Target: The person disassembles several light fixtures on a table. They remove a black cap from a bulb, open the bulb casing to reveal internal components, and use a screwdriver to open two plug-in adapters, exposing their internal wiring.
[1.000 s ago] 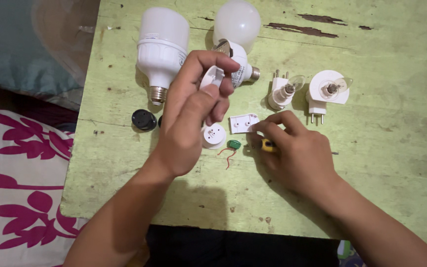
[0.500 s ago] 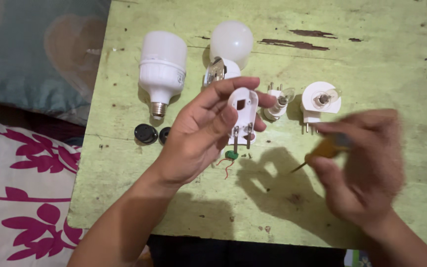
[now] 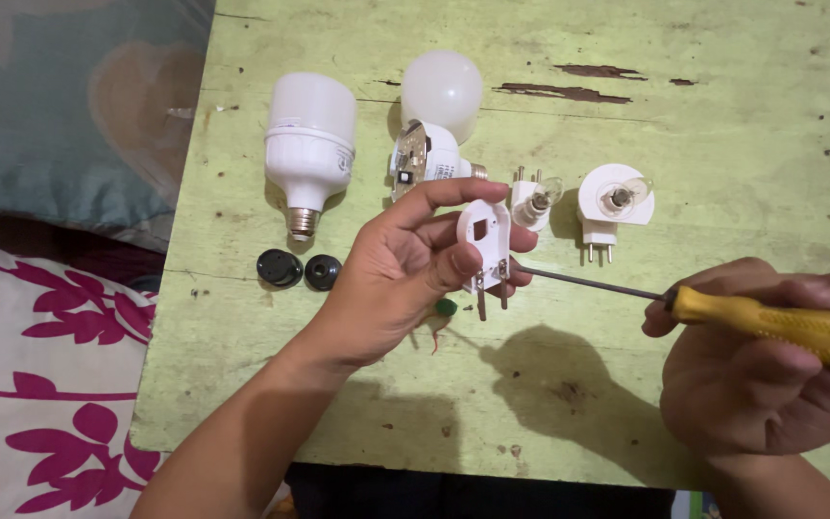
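My left hand (image 3: 405,274) holds a small white plug body (image 3: 485,240) with two metal pins pointing down, above the middle of the green table (image 3: 722,144). My right hand (image 3: 770,370) grips a yellow-handled screwdriver (image 3: 780,322) at the right. Its thin metal shaft runs left and the tip touches the side of the plug body near the pins.
On the table lie a large white bulb (image 3: 307,144), a round white bulb (image 3: 442,88) with an opened bulb base (image 3: 420,163), two small night-lamp plugs (image 3: 530,200) (image 3: 612,200), two black round caps (image 3: 279,267) (image 3: 323,272) and a small green part (image 3: 446,307). A patterned cushion (image 3: 31,365) lies left.
My right hand picked the screwdriver off the table, swung out to the right and brought its tip to the plug. My left hand lowered and turned the plug body.
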